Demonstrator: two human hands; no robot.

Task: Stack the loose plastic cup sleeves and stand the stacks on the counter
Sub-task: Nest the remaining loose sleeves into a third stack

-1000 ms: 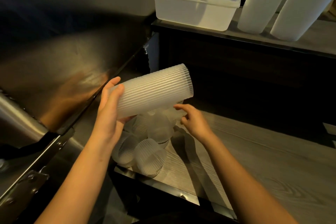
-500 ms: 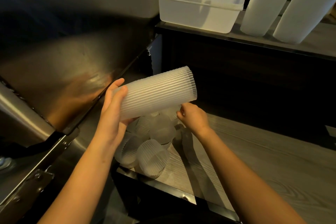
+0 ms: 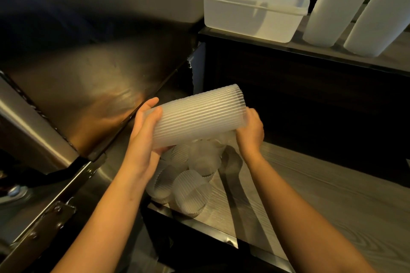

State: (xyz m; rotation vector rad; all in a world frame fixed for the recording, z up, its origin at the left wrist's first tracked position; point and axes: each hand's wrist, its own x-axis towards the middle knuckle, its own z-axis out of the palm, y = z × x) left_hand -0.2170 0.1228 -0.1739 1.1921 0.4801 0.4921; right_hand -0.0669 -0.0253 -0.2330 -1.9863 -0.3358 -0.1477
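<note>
Holding the stack level in the air above the counter's left edge, the left hand wraps its narrow end, fingers curled over the ribs and thumb beneath. This grip, in my judgement, leaves the wide mouth pointing right to take more pieces. The right hand is against the lower rim of that mouth; its fingers are hidden behind the rim, so I cannot tell whether they pinch the stack, a loose piece or nothing. The loose sleeves lie heaped directly below, at the counter's left front corner, some on their sides. A steel housing slopes close along the left and would limit elbow room. On the shelf behind stand a tub and two tall columns, well apart from the work.
</note>
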